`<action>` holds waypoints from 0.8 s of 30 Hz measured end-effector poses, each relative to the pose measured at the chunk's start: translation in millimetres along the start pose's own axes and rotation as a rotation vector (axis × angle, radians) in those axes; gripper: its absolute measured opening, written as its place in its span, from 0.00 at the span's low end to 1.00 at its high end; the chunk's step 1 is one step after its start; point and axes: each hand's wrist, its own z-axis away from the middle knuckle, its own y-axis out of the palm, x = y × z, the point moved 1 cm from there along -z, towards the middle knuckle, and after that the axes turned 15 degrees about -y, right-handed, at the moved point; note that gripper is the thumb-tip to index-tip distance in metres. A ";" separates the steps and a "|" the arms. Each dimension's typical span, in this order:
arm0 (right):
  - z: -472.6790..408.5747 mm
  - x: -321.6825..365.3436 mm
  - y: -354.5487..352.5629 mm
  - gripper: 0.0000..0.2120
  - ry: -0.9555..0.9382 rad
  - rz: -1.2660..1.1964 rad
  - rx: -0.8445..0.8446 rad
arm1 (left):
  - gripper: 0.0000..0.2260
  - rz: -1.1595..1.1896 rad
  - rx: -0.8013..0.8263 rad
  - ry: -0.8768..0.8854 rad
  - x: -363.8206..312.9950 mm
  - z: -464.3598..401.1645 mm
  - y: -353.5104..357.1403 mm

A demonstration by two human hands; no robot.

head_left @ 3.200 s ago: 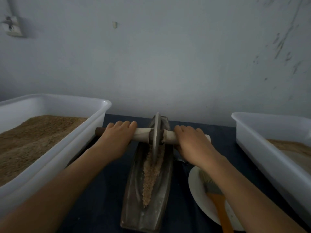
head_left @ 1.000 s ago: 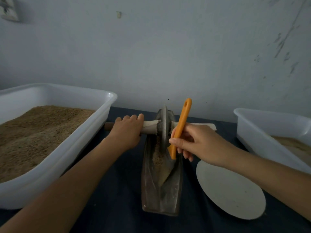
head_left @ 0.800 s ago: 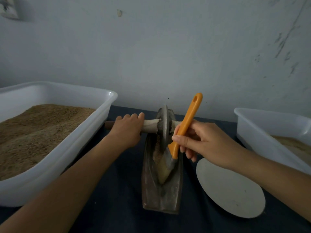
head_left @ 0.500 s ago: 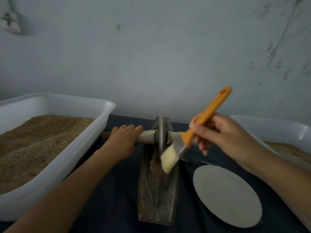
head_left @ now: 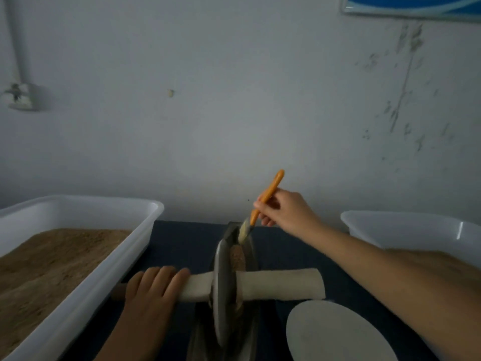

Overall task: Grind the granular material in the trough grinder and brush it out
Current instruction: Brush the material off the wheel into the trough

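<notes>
Pale plate (head_left: 335,334) sits nearest us at lower right, bare, on the dark table (head_left: 182,235). Just beyond it our left hand (head_left: 156,287) lies over the left end of the wooden handle (head_left: 281,284), fingers curled on top of it, holding the grinding wheel (head_left: 222,290) at the near part of the metal trough (head_left: 251,252). Past the wheel a patch of brown grain (head_left: 236,257) lies in the trough. At the far tip our right hand (head_left: 283,212) pinches the orange brush (head_left: 263,204), bristles down against the inside. We judge the grinding done and the brushing under way. Next we likely need to draw the bristles toward us, sweeping grain along the channel, while the wheel stays out of the way. White tubs stand either side: the left tub (head_left: 104,269) holds brown grain, the right tub (head_left: 406,230) is partly hidden
</notes>
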 end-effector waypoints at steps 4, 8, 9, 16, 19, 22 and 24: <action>-3.8 -7.0 17.6 0.09 -0.191 0.245 0.156 | 0.19 -0.002 -0.050 -0.028 5.8 3.4 3.2; 11.7 -12.9 28.8 0.13 -0.259 0.276 0.269 | 0.24 0.015 -0.124 -0.028 2.2 -0.6 1.7; 16.4 -14.8 29.8 0.13 -0.243 0.230 0.301 | 0.24 0.007 -0.150 -0.022 1.3 -1.2 1.8; 8.0 -9.4 10.8 0.03 -0.055 -0.142 0.244 | 0.21 -0.030 -0.265 0.032 0.1 -0.9 3.5; 1.2 -7.2 9.5 0.08 -0.135 0.085 0.260 | 0.20 -0.028 -0.261 0.034 -2.0 -0.9 2.3; 8.4 -10.3 19.7 0.12 -0.110 0.132 0.372 | 0.20 -0.036 -0.279 0.058 -1.1 -1.2 2.1; 13.0 -10.0 23.9 0.09 -0.056 0.016 0.428 | 0.26 -0.040 -0.269 0.073 -1.2 -1.4 2.2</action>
